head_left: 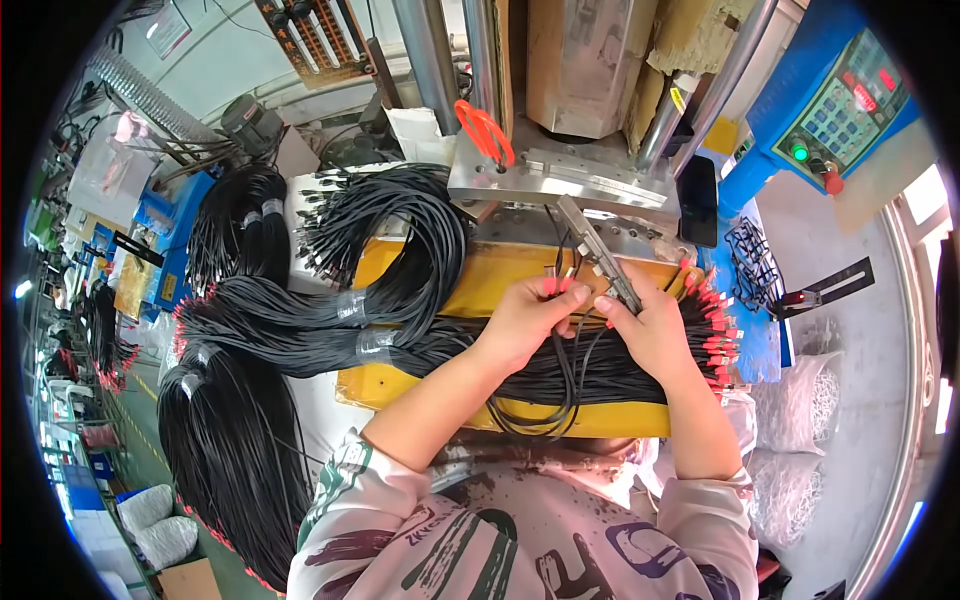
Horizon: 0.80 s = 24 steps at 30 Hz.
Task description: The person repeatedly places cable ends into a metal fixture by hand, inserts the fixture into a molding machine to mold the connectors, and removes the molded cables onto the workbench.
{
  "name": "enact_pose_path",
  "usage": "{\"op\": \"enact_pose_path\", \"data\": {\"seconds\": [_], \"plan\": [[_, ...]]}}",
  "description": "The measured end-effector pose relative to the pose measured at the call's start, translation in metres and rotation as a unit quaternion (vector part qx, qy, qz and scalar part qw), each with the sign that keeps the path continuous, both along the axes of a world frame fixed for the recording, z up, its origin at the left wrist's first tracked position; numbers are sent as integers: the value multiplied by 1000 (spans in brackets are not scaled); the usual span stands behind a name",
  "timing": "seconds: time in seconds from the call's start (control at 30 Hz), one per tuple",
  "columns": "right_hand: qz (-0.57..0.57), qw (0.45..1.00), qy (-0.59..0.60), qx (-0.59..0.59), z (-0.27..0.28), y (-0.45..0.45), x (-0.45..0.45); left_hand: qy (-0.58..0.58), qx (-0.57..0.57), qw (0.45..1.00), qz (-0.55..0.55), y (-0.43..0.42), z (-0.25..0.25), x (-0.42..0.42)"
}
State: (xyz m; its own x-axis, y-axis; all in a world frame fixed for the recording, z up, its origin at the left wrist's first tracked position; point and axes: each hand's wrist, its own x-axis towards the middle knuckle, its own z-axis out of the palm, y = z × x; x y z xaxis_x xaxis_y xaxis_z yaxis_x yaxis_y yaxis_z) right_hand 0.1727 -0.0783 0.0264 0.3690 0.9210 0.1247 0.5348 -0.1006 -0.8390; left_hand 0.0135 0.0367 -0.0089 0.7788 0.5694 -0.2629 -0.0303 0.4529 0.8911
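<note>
My left hand [520,325] is closed on black cables with red ends [551,283], pinched between thumb and fingers. In my right hand [655,335] is a narrow metal mould bar [598,250] with small notches along it, tilted up toward the press. The two hands nearly meet, and the cable ends are close beside the bar. Loose loops of cable [575,375] hang below them. Under my hands, a thick bundle of black cables [640,375] with red and silver plugs [722,345] lies across a yellow board [500,412].
Ahead stands a press with a steel mould block [560,180] and a red strap [485,132]. More tied cable bundles [235,420] are on the left. A dark phone-like slab [697,200] stands at the right, near a blue control panel [835,110].
</note>
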Motion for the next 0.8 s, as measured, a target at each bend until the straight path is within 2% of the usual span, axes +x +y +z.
{"op": "enact_pose_path", "data": {"seconds": [0.2,0.3,0.33,0.43,0.47,0.57,0.8], "plan": [[-12,999,17,-33,9,-1,-3,64,70,995,-8,0,5,1],[-14,999,27,-27,6,-2,-1,-74,-158,984,-24,6,6,-2],[-13,999,35,-22,4,-1,0,-74,-158,984,-26,5,5,-1],[-8,999,40,-21,5,-1,-1,-60,20,998,1,-3,1,3],[-3,999,38,-22,5,0,-2,-59,20,998,1,-2,-2,4],[10,999,24,-18,3,0,-4,-27,162,986,-7,-2,-13,2],[23,996,-78,26,-9,1,-1,-7,164,986,41,-7,-5,7]]}}
